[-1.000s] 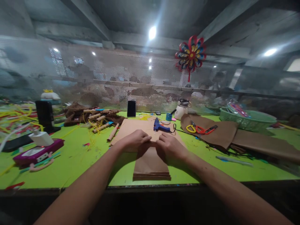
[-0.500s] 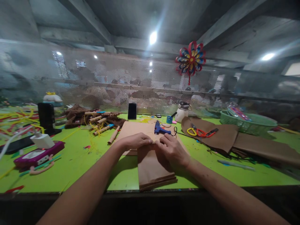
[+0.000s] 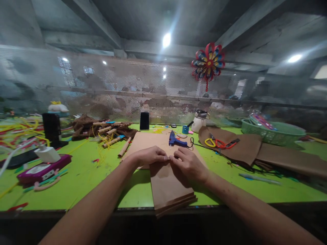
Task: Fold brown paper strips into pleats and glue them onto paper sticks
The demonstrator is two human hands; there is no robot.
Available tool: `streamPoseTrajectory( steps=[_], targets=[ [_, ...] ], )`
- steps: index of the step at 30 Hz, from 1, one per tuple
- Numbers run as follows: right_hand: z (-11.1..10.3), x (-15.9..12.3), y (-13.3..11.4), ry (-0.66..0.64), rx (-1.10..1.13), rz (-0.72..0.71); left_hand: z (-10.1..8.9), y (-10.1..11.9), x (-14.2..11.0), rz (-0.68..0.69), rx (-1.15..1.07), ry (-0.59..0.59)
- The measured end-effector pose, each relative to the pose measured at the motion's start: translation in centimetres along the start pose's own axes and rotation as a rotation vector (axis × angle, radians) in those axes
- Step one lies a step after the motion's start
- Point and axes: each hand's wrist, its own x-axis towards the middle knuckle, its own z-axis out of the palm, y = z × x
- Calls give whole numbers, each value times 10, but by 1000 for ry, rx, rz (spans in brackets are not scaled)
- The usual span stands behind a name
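Biggest first: I see a perforated screen (image 3: 120,88) standing behind a lime-green table (image 3: 89,180). Brown paper sheets (image 3: 235,146) spread on the right, and a green basket (image 3: 288,136) behind them holds something in clear wrap. Tan sheet (image 3: 143,143) lies flat mid-table, just beyond my hands.

Folded brown paper (image 3: 171,187) is front and centre, layered, slightly skewed, near corner poking past the table's front edge.

Left hand (image 3: 150,155): thumb and fingers closed on its far edge. Right hand (image 3: 190,166): thumb and index closed on the same edge, further right. Fingertips of both nearly meet.

Flower ornament (image 3: 208,63), red-petalled, shows high, right of centre. Purple power strip (image 3: 44,173) is on the left, white adapter (image 3: 48,153) on it. White jug (image 3: 199,123) is at the back. Scissors (image 3: 219,144), red and yellow handles, lie on the brown sheets. Blue glue gun (image 3: 176,140) sits on the tan sheet, just beyond the right hand. Dark phone (image 3: 144,121) is upright at the back. Smallest: blue tape roll (image 3: 185,129), beside the jug.
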Motion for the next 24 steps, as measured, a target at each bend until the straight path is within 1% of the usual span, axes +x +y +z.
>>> streamPoseTrajectory(
  steps=[4,6,9,11,13,14,15,16,18,19,20,24],
  targets=[
    [3,-1,-2,-10,13,-6,2,-2,1,-22,-89,-52],
    [4,-1,-4,-19,46,8,3,-4,1,-20,-128,-57],
    [3,0,-4,-1,197,86,4,-4,1,-29,-173,-55],
    [1,0,-1,59,383,211,4,-2,-1,-39,-194,-67],
    [0,1,6,115,586,416,3,2,-3,-22,-172,-63],
    [0,0,10,107,682,525,3,5,-4,-1,-146,-56],
    [0,0,14,65,777,624,3,8,-4,24,-119,-47],
    [0,0,17,-4,872,701,3,10,-4,51,-95,-35],
    [1,-1,20,-154,1046,783,4,14,-3,93,-71,-18],
    [1,-2,21,-190,1118,802,5,16,-2,111,-65,-7],
    [1,-2,20,-191,1178,824,6,17,-1,127,-58,7],
    [0,-1,16,-65,1329,931,11,20,1,172,5,81]
  ],
)
